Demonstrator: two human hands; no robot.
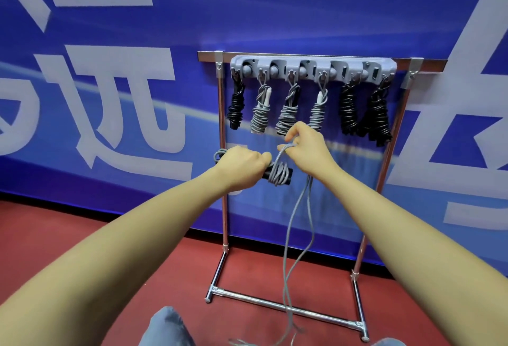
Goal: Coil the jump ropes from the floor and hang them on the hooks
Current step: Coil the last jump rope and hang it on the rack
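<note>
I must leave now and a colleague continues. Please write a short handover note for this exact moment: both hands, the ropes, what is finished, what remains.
Left hand: grips the black handles with the grey rope partly wound round them.
Right hand: pinches the loose strands above the bundle; the rest trails down to the red floor.
Done: six coiled ropes, three black and three grey, hang on the hook rail of the metal stand.
Left: finish winding the loose length, then hang this bundle; I cannot see a free hook.

A grey jump rope (279,173) is partly wound round its black handles, loose strands trailing to the floor (82,249). Six coiled ropes (287,110) are hung on the hooks (313,69).
</note>
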